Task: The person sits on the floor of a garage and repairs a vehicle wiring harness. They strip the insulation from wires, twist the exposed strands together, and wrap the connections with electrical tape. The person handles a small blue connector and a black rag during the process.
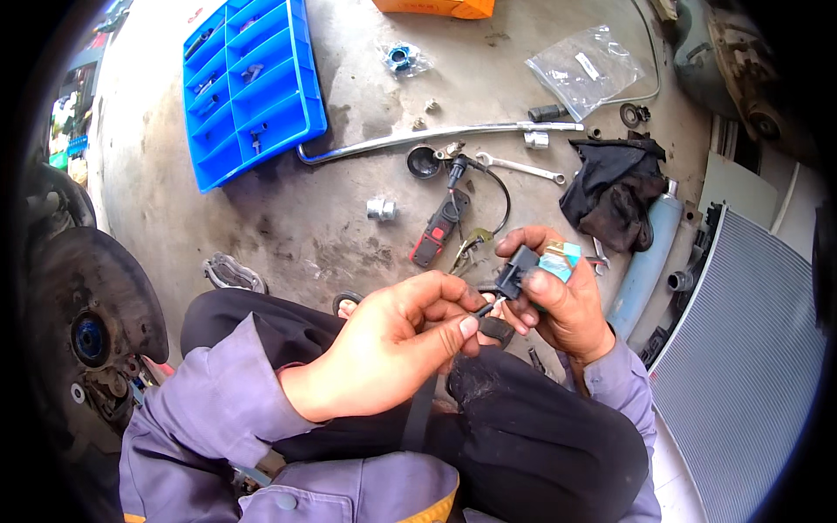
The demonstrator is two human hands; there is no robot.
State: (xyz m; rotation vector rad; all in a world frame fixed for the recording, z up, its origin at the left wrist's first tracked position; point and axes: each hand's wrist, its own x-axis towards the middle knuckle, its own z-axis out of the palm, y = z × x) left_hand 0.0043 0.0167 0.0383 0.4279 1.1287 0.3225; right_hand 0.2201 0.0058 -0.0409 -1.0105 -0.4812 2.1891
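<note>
My right hand is closed round a black plastic part that looks like an electrical connector. A small light-blue and white piece with a gold-coloured patch sits against it in the same grip. Just left of it, my left hand pinches a thin dark rod or cable end between thumb and fingertips. Its tip points at the underside of the connector, and I cannot tell whether the two touch. Both hands are above my lap.
A blue compartment tray with small parts stands far left. A long bar wrench, a combination spanner, a red and black tool and a socket lie ahead. Black cloth and a radiator are right; a brake disc is left.
</note>
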